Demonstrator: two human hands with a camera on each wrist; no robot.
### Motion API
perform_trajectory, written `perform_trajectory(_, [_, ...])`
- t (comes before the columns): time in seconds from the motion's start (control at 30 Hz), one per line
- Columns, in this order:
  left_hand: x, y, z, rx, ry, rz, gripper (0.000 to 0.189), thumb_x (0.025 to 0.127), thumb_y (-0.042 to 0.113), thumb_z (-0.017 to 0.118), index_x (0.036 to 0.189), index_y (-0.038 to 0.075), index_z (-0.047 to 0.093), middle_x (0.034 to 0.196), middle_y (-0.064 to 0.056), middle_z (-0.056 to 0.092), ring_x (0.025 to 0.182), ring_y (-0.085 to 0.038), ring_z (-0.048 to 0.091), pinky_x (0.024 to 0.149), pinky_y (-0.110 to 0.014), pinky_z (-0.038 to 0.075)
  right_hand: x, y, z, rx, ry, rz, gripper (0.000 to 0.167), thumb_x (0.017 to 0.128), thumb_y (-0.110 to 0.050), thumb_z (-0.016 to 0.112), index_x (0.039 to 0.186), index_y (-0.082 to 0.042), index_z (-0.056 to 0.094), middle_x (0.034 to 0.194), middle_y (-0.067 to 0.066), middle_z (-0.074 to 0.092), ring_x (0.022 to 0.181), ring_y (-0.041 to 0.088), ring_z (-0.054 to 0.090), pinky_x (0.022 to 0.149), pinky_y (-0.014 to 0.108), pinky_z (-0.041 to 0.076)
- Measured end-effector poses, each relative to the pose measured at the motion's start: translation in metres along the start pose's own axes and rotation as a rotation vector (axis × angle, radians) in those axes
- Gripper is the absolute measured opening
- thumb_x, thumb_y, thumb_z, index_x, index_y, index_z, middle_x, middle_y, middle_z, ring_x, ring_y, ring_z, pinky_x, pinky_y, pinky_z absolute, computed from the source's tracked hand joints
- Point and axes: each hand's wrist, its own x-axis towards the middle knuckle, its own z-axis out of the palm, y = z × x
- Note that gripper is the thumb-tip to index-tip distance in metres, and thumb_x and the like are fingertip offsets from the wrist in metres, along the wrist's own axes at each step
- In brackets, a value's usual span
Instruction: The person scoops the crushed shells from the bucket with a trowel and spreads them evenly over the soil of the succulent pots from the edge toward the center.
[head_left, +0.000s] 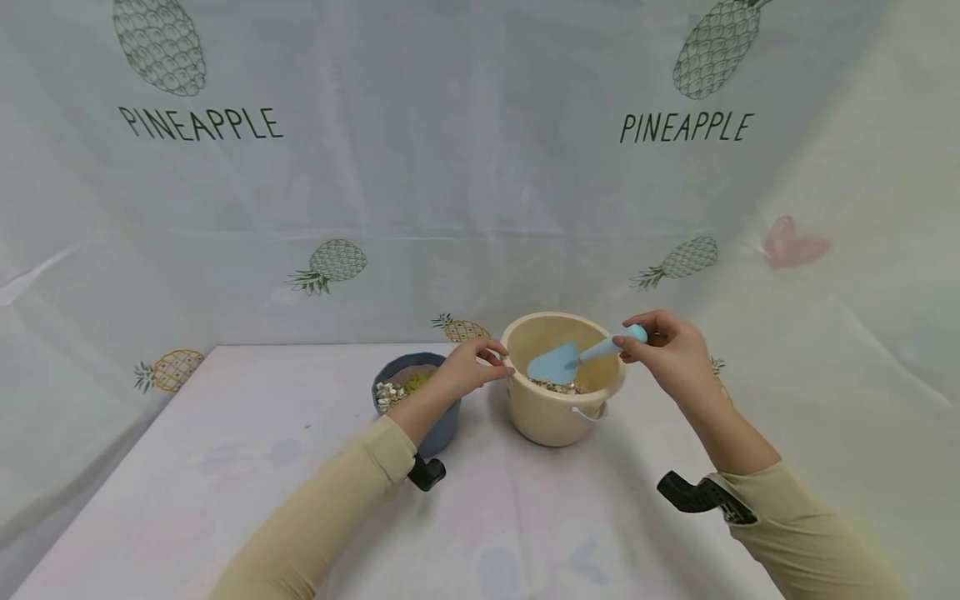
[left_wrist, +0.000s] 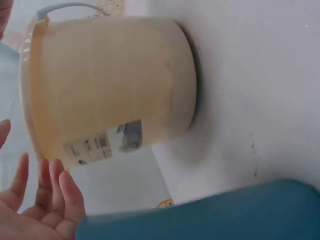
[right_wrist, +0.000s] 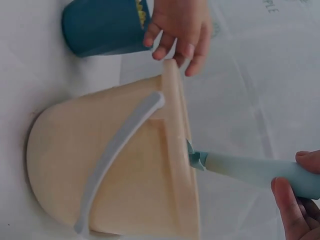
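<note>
A light blue hand trowel (head_left: 556, 364) has its blade inside a cream bucket (head_left: 551, 425). My right hand (head_left: 670, 350) pinches the end of its handle between thumb and fingers, above the bucket's right side. Pale, crumbly bits (head_left: 558, 386) show at the bucket's bottom, under the blade. At the left of the rim is my left hand (head_left: 474, 364), its fingers loosely bent and the fingertips right at the edge. In the left wrist view those fingers (left_wrist: 71, 192) hold nothing.
A blue pot (head_left: 442, 429) with a yellow-green plant and whitish pieces stands left of the bucket, partly hidden behind my left forearm. The bucket's pale handle (right_wrist: 120, 142) hangs down its side. A pineapple-print curtain (head_left: 450, 167) hangs behind the white-covered table (head_left: 262, 433).
</note>
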Motion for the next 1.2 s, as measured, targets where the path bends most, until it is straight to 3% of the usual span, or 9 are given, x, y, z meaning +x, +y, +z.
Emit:
perform_trajectory(0.23, [0.017,0.000,0.008,0.004,0.006,-0.062,0.040,0.085,0.021,0.078,0.120,0.007,0.064,0.093,-0.007,0.057,0.075,-0.020,0.053,0.061,-0.031,0.046,0.002,0.015,0.011,-0.064,-0.076,0.025,0.033,0.091,-0.018,0.072,0.115,0.003,0.062,0.099,0.016,0.059,0.080,0.016,0.067,0.073,0.028,0.056])
perform_trajectory(0.37, [0.023,0.002,0.006,0.019,-0.018,-0.106,0.041,0.084,0.023,0.079,0.120,0.009,0.063,0.096,-0.008,0.058,0.081,-0.024,0.058,0.062,-0.032,0.048,0.006,0.025,0.017,-0.155,-0.113,0.005,0.028,0.091,-0.013,0.071,0.113,0.002,0.063,0.099,0.015,0.060,0.084,0.022,0.065,0.068,0.026,0.054])
perform_trajectory(0.6, [0.027,0.003,0.004,-0.023,-0.066,-0.158,0.042,0.086,0.022,0.078,0.122,0.010,0.060,0.098,-0.010,0.061,0.095,-0.037,0.062,0.067,-0.038,0.050,0.017,0.038,0.019,-0.240,-0.109,-0.012,0.022,0.090,-0.007,0.070,0.109,0.002,0.063,0.104,0.018,0.060,0.088,0.028,0.062,0.064,0.028,0.051])
perform_trajectory(0.77, [0.028,-0.001,0.006,-0.033,-0.078,-0.153,0.041,0.087,0.020,0.076,0.124,0.010,0.059,0.090,-0.009,0.061,0.084,-0.031,0.061,0.065,-0.036,0.049,0.025,0.043,0.026,-0.285,-0.147,-0.006,0.020,0.089,-0.002,0.069,0.107,0.003,0.062,0.105,0.021,0.061,0.089,0.032,0.062,0.064,0.032,0.053])
perform_trajectory(0.9, [0.028,-0.002,0.007,-0.024,-0.075,-0.142,0.040,0.088,0.020,0.076,0.123,0.011,0.059,0.085,-0.009,0.061,0.074,-0.023,0.058,0.066,-0.037,0.049,0.032,0.045,0.034,-0.384,-0.198,-0.061,0.018,0.086,0.001,0.071,0.102,0.003,0.063,0.101,0.022,0.061,0.089,0.034,0.061,0.068,0.039,0.054])
perform_trajectory(1.0, [0.029,-0.003,0.007,-0.023,-0.076,-0.145,0.040,0.087,0.023,0.077,0.121,0.012,0.059,0.085,-0.009,0.061,0.075,-0.023,0.058,0.065,-0.035,0.049,0.036,0.048,0.038,-0.451,-0.232,-0.125,0.017,0.082,0.003,0.073,0.096,0.002,0.064,0.097,0.019,0.063,0.087,0.032,0.060,0.071,0.043,0.053])
perform_trajectory(1.2, [0.031,-0.006,0.007,-0.037,-0.077,-0.157,0.040,0.087,0.023,0.077,0.120,0.014,0.058,0.086,-0.009,0.061,0.076,-0.024,0.058,0.070,-0.039,0.051,0.039,0.057,0.036,-0.437,-0.295,-0.205,0.018,0.077,0.005,0.078,0.089,-0.002,0.065,0.092,0.013,0.065,0.080,0.027,0.059,0.068,0.041,0.051])
